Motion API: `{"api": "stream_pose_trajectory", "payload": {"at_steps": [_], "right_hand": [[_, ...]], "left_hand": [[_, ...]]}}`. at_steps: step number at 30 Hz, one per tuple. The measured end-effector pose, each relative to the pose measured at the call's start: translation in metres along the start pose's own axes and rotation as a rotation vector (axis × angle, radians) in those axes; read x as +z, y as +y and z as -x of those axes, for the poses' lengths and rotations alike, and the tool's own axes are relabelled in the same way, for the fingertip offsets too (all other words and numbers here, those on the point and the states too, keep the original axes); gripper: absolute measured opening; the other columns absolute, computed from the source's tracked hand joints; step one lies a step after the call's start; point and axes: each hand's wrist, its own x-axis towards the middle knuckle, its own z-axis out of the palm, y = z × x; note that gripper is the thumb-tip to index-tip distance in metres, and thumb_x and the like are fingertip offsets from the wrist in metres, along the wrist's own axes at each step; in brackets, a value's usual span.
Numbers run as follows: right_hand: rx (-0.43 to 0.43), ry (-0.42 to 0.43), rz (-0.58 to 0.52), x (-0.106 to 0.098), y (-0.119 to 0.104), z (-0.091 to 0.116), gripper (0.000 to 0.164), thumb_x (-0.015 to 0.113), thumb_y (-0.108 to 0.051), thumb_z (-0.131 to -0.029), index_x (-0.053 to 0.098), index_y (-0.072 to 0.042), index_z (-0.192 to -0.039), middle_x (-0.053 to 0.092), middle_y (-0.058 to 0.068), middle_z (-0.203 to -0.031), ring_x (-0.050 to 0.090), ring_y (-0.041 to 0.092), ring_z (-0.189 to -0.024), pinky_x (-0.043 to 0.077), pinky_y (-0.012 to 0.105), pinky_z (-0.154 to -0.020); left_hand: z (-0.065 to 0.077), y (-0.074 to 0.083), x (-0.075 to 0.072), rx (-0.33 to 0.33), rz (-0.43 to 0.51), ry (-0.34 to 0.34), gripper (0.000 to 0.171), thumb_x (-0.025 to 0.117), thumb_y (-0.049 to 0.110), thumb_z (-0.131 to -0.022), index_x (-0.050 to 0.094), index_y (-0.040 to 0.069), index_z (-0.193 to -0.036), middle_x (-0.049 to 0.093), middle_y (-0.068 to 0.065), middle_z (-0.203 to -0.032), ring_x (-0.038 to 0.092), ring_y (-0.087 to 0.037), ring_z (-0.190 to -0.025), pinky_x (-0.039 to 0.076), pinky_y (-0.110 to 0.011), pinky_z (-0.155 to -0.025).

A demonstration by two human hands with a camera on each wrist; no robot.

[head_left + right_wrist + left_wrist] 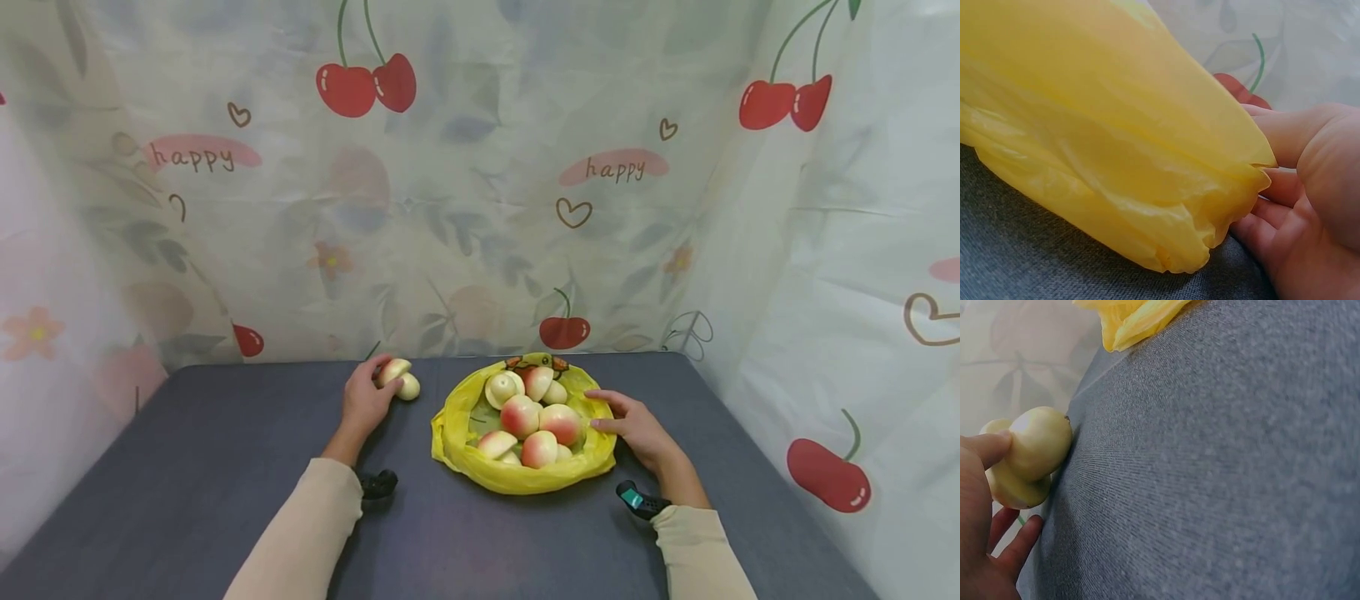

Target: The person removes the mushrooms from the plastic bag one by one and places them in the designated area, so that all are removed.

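Note:
At the far edge of the table, my left hand (366, 398) grips a mushroom (394, 368) with a red-tinged pale cap and a bulbous stem. In the left wrist view the thumb presses on the mushroom (1041, 442), with the other fingers beyond and below it. To the right, a yellow plastic bag (487, 477) stands with its rim rolled wide. Several similar mushrooms (561, 423) lie inside, some cap up, one stem up. My right hand (637, 429) holds the bag's right rim; in the right wrist view the yellow plastic (1116, 144) hides its fingertips.
A dark grey cloth covers the table (225, 467). Right behind its far edge hangs a pale printed curtain (465, 208), which also closes off both sides. Black wrist straps (378, 485) with small devices sit on both forearms.

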Motion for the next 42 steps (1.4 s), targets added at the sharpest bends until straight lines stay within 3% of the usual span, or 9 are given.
{"api": "stream_pose_trajectory", "payload": {"at_steps": [18,33,42], "right_hand": [[0.006,-0.001,0.019,0.0003,-0.0025,0.0011,0.054,0.068,-0.013,-0.091,0.048,-0.003,-0.141,0.033,0.024,-0.15,0.037,0.04,-0.13,0.048,0.035,-0.094],[-0.014,-0.003,0.027,0.0004,-0.0012,0.0005,0.054,0.069,-0.013,-0.091,0.05,-0.003,-0.14,0.036,0.024,-0.149,0.038,0.039,-0.13,0.047,0.036,-0.096],[-0.015,0.004,0.013,0.0002,-0.0002,0.0011,0.055,0.07,-0.013,-0.09,0.05,-0.002,-0.14,0.035,0.023,-0.149,0.037,0.039,-0.131,0.047,0.037,-0.096]], "left_hand": [[0.0009,-0.0006,-0.0007,0.017,-0.013,-0.016,0.051,0.074,0.016,-0.087,0.056,0.006,-0.134,0.056,-0.017,-0.125,0.054,-0.033,-0.112,0.043,-0.047,-0.092],[-0.0009,0.0032,0.006,-0.012,-0.008,-0.018,0.05,0.073,0.016,-0.088,0.055,0.006,-0.134,0.055,-0.018,-0.125,0.052,-0.033,-0.113,0.042,-0.047,-0.093],[-0.0025,0.0024,0.0065,0.011,-0.032,-0.023,0.053,0.074,0.017,-0.087,0.054,0.004,-0.134,0.055,-0.019,-0.123,0.052,-0.033,-0.108,0.042,-0.047,-0.092]]}}
